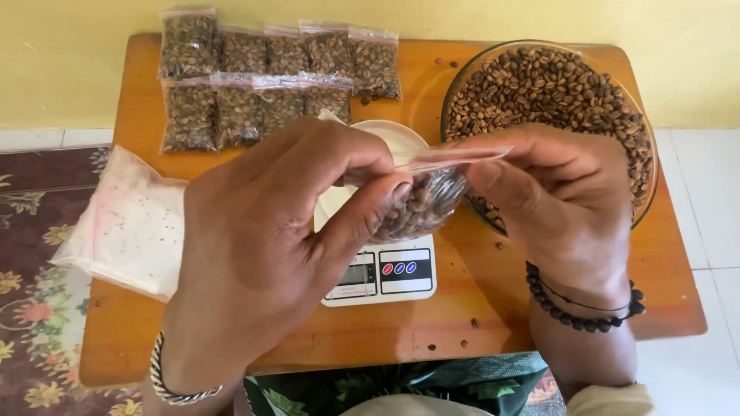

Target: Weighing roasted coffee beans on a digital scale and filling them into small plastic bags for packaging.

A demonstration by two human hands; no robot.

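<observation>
I see my left hand point(270, 246) and right hand point(555, 200) both pinched shut on the top strip of a small clear plastic bag of brown coffee beans point(420, 204), thumb and fingers closed along its seal. The bag hangs between the 2 hands, just above the white digital kitchen scale point(381, 270), which stands on the low orange wooden table point(401, 331). Behind my right hand sits a wide round glass bowl heaped with coffee beans point(551, 88). At the table's far left lie 2 rows of filled, sealed bean packets point(270, 81). A stack of empty clear plastic bags point(127, 223) rests on the table's left edge, well apart from my hands.
</observation>
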